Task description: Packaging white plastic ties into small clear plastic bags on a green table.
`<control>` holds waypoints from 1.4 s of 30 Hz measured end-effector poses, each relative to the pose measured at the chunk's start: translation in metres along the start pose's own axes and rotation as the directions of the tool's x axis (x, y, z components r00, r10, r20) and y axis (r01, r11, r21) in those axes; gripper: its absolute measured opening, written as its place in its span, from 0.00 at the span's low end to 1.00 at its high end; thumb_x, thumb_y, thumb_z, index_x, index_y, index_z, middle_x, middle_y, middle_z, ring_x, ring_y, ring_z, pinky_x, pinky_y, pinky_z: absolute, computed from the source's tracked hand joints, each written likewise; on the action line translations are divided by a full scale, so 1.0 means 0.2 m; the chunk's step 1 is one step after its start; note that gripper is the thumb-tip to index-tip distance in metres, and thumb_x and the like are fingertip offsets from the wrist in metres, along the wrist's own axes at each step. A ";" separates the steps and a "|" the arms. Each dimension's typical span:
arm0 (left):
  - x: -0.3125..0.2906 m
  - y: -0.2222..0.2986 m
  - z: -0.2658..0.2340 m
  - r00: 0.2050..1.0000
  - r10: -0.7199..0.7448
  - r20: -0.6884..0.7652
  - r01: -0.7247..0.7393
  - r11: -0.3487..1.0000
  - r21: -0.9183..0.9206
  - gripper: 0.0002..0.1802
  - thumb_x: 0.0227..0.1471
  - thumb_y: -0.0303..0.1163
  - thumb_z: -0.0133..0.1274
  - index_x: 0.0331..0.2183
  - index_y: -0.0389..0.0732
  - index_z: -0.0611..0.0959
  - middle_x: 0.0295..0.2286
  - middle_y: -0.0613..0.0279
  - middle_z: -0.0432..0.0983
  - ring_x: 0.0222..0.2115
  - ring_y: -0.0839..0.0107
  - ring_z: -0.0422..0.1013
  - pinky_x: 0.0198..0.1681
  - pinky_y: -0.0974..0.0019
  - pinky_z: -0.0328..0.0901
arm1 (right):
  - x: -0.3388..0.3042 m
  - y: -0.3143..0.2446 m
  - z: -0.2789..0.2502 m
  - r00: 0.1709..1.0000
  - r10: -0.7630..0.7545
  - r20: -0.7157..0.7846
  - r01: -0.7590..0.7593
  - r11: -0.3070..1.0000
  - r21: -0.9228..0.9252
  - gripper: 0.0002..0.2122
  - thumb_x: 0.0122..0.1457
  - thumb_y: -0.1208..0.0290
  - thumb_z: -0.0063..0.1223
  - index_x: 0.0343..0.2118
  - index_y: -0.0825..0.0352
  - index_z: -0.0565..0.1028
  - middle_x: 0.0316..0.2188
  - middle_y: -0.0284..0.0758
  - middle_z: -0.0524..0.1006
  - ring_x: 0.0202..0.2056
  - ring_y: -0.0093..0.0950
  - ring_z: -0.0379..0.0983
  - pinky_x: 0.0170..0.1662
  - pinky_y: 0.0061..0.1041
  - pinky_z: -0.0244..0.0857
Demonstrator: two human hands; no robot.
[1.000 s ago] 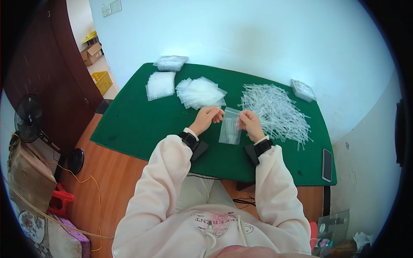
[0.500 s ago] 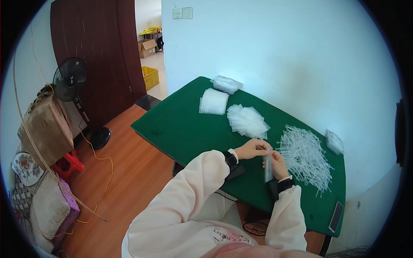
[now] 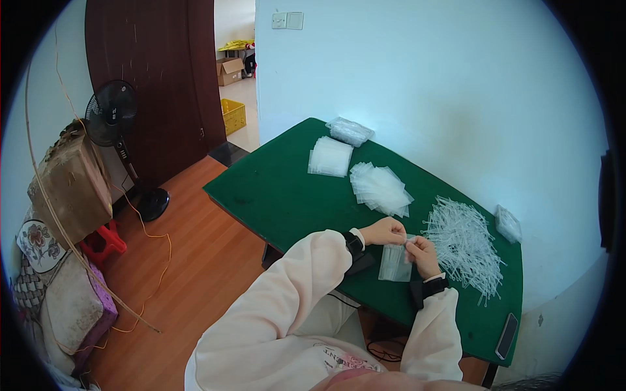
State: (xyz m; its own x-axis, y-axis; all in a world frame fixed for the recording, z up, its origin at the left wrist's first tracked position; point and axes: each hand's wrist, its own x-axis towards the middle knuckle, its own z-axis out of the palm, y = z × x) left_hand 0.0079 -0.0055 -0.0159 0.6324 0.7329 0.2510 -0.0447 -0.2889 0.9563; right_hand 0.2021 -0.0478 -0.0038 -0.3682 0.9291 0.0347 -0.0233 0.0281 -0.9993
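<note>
A small clear plastic bag [image 3: 394, 266] hangs between my hands over the near side of the green table. It seems to hold thin clear pieces, though they are hard to make out. My left hand [image 3: 386, 231] is closed in a pinch at the bag's top edge. On the other side, my right hand [image 3: 422, 256] pinches the bag's upper right corner. Just right of my hands lies a large heap of thin clear plastic sticks with looped ends [image 3: 462, 244]. Beyond my left hand is a fanned pile of flat clear bags [image 3: 379, 188].
A neater stack of clear bags [image 3: 330, 157] lies farther left, with a wrapped bundle [image 3: 350, 132] behind it. Another bundle [image 3: 507, 223] sits by the wall, and a phone [image 3: 506, 336] rests at the near right edge. A black fan [image 3: 112, 112] stands on the floor at left.
The bag, seen narrow and nearly edge-on before, is now turned with its broad face showing. My left hand has shifted slightly down and its fingers have curled in.
</note>
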 end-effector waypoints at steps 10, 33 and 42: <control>0.01 -0.02 0.02 0.998 0.046 -0.033 -0.033 0.951 0.308 0.12 0.43 0.35 0.54 0.23 0.34 0.79 0.17 0.64 0.73 0.19 0.80 0.67 0.23 0.74 0.61 | 0.03 0.04 -0.02 0.998 -0.040 -0.040 0.035 0.993 -0.109 0.02 0.52 0.75 0.49 0.26 0.67 0.71 0.18 0.25 0.70 0.19 0.14 0.63 0.22 0.13 0.55; -0.02 0.01 0.02 0.982 0.186 -0.039 -0.139 0.841 0.524 0.11 0.40 0.36 0.54 0.23 0.37 0.80 0.19 0.57 0.74 0.20 0.66 0.70 0.25 0.66 0.64 | 0.02 0.01 -0.01 0.945 -0.323 0.054 0.256 0.627 -0.735 0.05 0.45 0.76 0.52 0.24 0.71 0.72 0.21 0.39 0.72 0.25 0.31 0.68 0.31 0.26 0.61; -0.01 -0.01 0.02 0.968 0.252 -0.003 -0.203 0.786 0.584 0.09 0.41 0.36 0.54 0.23 0.39 0.79 0.20 0.59 0.73 0.23 0.63 0.70 0.26 0.62 0.63 | 0.03 0.04 -0.03 0.919 -0.388 0.065 0.316 0.630 -0.709 0.04 0.47 0.76 0.53 0.24 0.71 0.71 0.18 0.32 0.70 0.21 0.21 0.64 0.26 0.19 0.58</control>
State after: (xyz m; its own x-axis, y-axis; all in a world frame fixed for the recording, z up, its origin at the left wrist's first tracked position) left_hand 0.0102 -0.0077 -0.0194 0.5985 0.6380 0.4845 0.2882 -0.7358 0.6128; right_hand 0.2045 -0.0398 -0.0119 -0.3898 0.8195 0.4201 0.5284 0.5727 -0.6268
